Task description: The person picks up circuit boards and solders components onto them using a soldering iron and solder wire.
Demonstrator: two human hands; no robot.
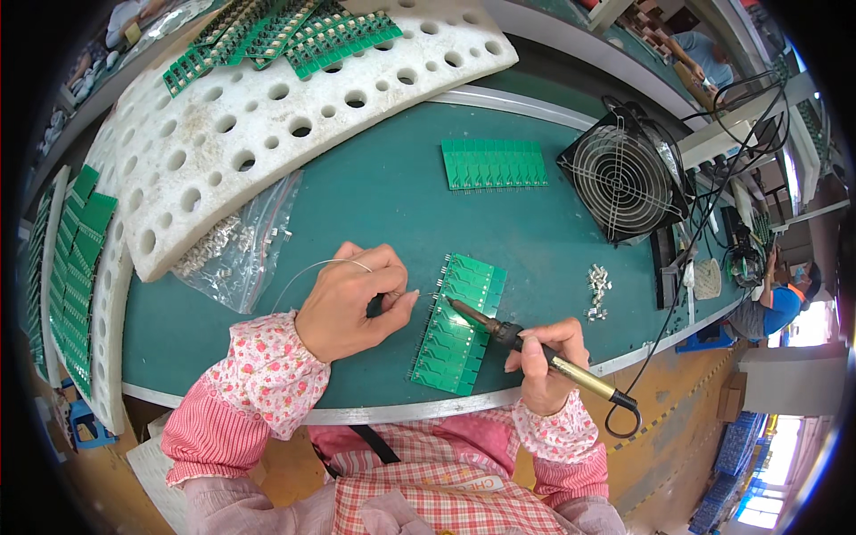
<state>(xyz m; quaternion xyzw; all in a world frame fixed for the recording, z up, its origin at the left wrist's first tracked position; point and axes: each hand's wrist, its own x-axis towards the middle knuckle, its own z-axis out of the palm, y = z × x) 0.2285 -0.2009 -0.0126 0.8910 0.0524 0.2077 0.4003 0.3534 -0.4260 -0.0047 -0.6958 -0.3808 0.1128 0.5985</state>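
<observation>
A green circuit board panel (453,352) lies on the green table mat in front of me, with metal pins along its left edge. My left hand (355,299) is closed left of the panel, pinching a thin solder wire (312,266) that loops back over the hand; its end reaches toward the pins. A dark object shows within that grip, its kind unclear. My right hand (548,364) grips a soldering iron (506,333) with a dark and brass-coloured handle. The iron's tip meets the panel's upper left part, close to the wire's end.
Another board panel (495,166) lies farther back, beside a black fan (620,174). Small metal parts (597,291) are scattered at right; a plastic bag (236,254) holds more. White perforated foam (294,129) carries stacked boards (276,36). A co-worker (777,308) sits far right.
</observation>
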